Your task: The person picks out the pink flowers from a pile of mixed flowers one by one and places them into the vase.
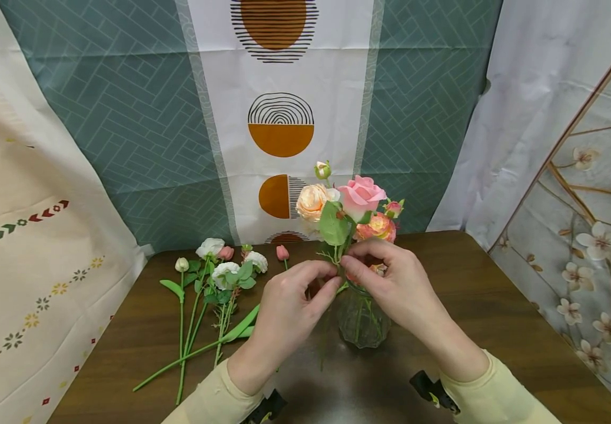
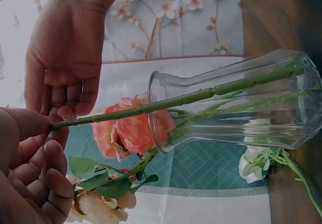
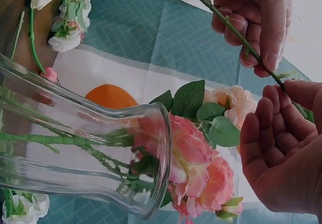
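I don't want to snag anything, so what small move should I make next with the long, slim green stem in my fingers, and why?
Perhaps lift the long, slim green stem until its bottom end clears the mouth of the clear, narrow-necked glass vase. Your left hand and right hand pinch it, but its lower part appears to hang outside the glass.

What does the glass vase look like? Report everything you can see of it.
The glass vase is clear and colourless, with a rounded, flared lip, a narrower neck and a wider, faceted body. It stands upright on the brown wood-grain table. Green stems run down inside it; coral-pink rose-like blooms crowd its mouth. The right hand overlaps its rim in the head view, but the wrist views show neither hand touching it.
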A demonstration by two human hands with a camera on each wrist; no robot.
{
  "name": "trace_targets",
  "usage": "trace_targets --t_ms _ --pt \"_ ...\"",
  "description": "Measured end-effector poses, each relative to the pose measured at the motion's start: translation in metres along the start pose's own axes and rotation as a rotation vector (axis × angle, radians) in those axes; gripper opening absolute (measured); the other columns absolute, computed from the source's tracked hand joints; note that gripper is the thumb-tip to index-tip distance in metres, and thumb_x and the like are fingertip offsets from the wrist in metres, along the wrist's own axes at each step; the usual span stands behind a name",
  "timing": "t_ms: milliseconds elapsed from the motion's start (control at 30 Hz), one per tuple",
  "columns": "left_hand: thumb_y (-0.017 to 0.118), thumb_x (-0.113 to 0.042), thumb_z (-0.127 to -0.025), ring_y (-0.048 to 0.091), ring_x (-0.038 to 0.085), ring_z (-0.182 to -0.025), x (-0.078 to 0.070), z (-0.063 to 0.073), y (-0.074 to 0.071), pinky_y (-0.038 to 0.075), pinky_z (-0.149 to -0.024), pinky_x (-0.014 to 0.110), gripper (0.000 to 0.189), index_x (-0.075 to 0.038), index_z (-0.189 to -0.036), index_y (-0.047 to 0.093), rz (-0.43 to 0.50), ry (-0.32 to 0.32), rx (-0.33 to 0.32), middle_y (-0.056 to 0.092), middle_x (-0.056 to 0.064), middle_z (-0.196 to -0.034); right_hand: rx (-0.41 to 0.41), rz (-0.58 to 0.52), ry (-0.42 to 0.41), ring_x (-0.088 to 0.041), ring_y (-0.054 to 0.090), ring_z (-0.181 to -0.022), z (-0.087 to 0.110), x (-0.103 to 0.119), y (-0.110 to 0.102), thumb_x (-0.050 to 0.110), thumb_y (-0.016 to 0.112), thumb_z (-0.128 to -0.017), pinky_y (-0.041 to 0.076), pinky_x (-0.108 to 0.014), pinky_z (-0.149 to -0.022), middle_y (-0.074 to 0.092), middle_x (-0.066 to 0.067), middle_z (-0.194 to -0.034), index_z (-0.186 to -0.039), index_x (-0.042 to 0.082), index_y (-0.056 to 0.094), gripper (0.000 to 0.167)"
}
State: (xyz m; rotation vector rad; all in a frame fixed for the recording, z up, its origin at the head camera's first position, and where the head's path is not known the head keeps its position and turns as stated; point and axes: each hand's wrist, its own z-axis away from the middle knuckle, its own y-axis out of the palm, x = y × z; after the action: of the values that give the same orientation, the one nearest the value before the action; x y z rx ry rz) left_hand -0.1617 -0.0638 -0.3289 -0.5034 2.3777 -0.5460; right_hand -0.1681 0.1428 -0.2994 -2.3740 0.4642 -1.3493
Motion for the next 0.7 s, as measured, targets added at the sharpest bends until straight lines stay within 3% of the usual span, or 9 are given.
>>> trace_targets --t_ms 467,700 --pt "0.081 -0.013 -0.102 0.059 0.004 -0.077 0.002 0.005 -0.001 0.05 -0.064 0.025 0.009 -0.018 -0.11 0.079 -0.01 -0.006 0.025 0.07 -0.012 -0.095 -0.017 0.039 0.011 -0.015 0.068 -0.089 0.002 -0.002 -0.009 0.024 0.08 -0.105 0.054 -0.032 -0.073 0.076 0.009 -0.094 -0.105 0.019 0.081 0.005" --pt "0.079 -0.014 -0.104 0.059 0.004 -0.078 0.006 0.008 -0.005 0.051 -0.066 0.027 0.009 -0.019 -0.111 0.079 -0.001 -0.026 0.021 0.069 -0.013 -0.096 -0.038 0.012 0.007 -0.018 0.072 -0.078 0.004 -0.004 -0.019 0.023 0.079 -0.105 0.054 -0.029 -0.067 0.077 -0.002 -0.091 -0.107 0.015 0.081 0.008"
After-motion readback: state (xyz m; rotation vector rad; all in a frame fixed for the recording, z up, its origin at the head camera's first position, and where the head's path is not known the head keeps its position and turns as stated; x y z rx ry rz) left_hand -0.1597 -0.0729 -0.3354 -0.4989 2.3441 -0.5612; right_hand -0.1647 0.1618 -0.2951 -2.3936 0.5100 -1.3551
